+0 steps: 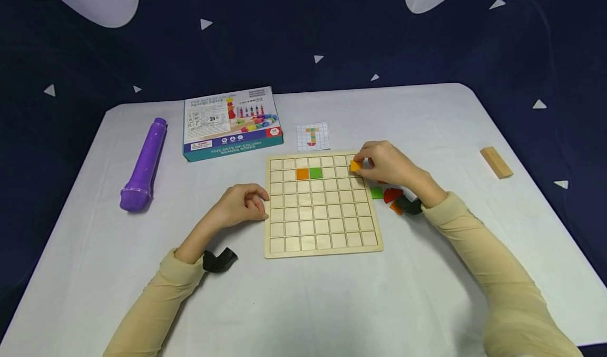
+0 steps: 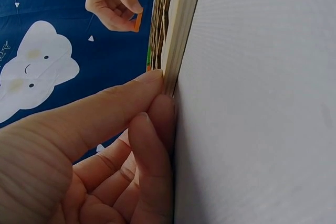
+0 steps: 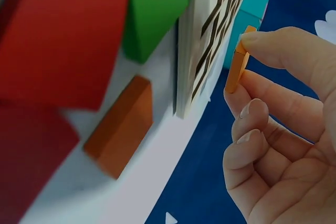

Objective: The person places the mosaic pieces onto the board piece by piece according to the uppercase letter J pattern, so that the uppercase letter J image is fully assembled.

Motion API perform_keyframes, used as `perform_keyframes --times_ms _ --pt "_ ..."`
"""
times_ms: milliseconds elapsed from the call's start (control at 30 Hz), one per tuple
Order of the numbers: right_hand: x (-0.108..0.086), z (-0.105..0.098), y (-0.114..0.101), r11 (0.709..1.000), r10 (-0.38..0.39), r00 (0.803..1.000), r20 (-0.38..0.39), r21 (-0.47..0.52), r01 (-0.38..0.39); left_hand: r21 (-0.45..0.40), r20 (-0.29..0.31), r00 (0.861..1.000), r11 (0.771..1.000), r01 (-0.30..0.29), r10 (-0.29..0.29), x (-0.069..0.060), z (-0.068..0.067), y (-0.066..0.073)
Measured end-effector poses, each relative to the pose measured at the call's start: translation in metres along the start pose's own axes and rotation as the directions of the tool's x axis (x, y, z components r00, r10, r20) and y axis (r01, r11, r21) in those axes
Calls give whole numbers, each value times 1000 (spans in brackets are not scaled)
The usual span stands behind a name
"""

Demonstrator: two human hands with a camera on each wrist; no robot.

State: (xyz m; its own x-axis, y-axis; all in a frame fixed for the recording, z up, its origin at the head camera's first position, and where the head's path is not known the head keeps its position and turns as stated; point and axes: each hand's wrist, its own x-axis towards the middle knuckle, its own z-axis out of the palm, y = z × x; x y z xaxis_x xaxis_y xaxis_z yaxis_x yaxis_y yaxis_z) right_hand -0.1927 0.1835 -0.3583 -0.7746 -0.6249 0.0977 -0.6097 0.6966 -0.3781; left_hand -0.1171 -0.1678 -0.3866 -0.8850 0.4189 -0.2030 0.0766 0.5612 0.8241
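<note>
My right hand (image 1: 389, 163) pinches a yellow-orange square tile (image 1: 355, 166) between thumb and fingers, above the upper right corner of the wooden grid board (image 1: 319, 255). In the right wrist view the tile (image 3: 239, 66) is held on edge, apart from the board. My left hand (image 1: 239, 205) holds the board's left edge with thumb and fingertips, its other fingers curled. An orange tile (image 1: 302, 174) and a green tile (image 1: 315, 173) lie side by side in the board's second row. Behind the board lies a small card (image 1: 313, 136) with a coloured pattern on a grid.
Right of the board lie loose pieces: a green tile (image 1: 377, 192), a red piece (image 1: 392, 195) and an orange one (image 1: 396, 208), partly hidden. A toy box (image 1: 232, 122) and a purple microphone (image 1: 144, 167) are at the left. A wooden block (image 1: 496, 162) lies far right.
</note>
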Motion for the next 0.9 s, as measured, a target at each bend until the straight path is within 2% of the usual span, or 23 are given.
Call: perform_keyframes --times_ms 300,500,900 --pt "10 7 -10 999 -36 999 27 18 36 -8 2 1000 1000 -7 7 0 0 -1" --pt "17 11 -15 997 -74 996 39 -4 74 -2 4 1000 1000 0 0 2 1 -2" --pt "27 17 -25 996 -82 993 79 -25 85 0 -2 1000 1000 -15 15 0 0 -2"
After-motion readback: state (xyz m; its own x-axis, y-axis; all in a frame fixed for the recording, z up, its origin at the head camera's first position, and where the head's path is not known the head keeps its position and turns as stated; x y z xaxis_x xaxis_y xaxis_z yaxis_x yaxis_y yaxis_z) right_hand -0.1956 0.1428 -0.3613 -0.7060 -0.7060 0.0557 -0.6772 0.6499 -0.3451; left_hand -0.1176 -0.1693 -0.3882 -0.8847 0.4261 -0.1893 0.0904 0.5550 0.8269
